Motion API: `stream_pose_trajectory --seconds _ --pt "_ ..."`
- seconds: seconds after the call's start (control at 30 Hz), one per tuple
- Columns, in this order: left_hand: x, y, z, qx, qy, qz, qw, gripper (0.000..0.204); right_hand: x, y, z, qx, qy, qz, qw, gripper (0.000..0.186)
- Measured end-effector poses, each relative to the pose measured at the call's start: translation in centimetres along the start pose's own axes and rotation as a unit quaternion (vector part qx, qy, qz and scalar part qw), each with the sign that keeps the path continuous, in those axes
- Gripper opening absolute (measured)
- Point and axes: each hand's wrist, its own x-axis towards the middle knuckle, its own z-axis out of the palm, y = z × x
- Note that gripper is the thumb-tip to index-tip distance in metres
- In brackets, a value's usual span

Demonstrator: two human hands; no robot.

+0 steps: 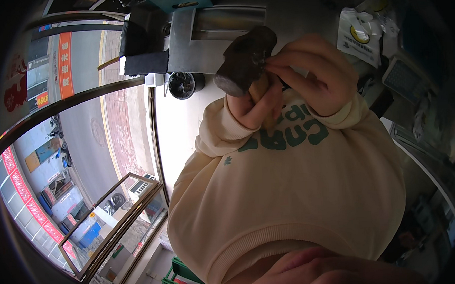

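A hammer (245, 61) with a heavy dark metal head and a wooden handle is held up in front of my cream sweatshirt. My left hand (266, 104) is wrapped around the handle just below the head. The fingers of my right hand (320, 73) are pinched together against the side of the hammer head. Whatever lies between those fingertips, if anything, is too small to make out. Beyond the hammer is a grey metal worktop (181, 52) with a rectangular recess.
A black bin (183, 85) stands at the left beside the worktop. To the right are a white plastic bag (358, 37) and a grey device with a keypad (404, 78). A window (157, 135) runs along the left, with a green crate (180, 273) at the lower edge.
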Motion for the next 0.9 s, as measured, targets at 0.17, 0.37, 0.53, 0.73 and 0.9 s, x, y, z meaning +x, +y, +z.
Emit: stream_pose_trajectory --seconds 0.17,0.37,0.53,0.73,0.9 --pt "-0.1 0.0 -0.2 0.020 -0.004 0.010 1.000 0.014 -0.1 0.0 0.2 -0.010 0.006 -0.014 1.000 0.024" --pt "-0.5 0.0 0.3 0.005 0.019 0.008 1.000 0.012 -0.2 0.1 0.3 -0.008 0.006 -0.029 1.000 0.024" --pt "-0.7 -0.1 0.2 0.024 0.014 0.002 1.000 0.013 -0.2 0.2 0.4 0.013 0.003 -0.054 0.998 0.027" --pt "-0.9 -0.1 0.3 0.032 0.014 0.015 0.999 0.021 -0.3 -0.1 0.7 0.015 0.015 -0.016 1.000 0.025" --pt "-1.1 0.2 0.5 -0.027 0.019 -0.011 0.999 0.023 -0.3 0.0 0.5 0.068 -0.008 0.059 0.996 0.022"
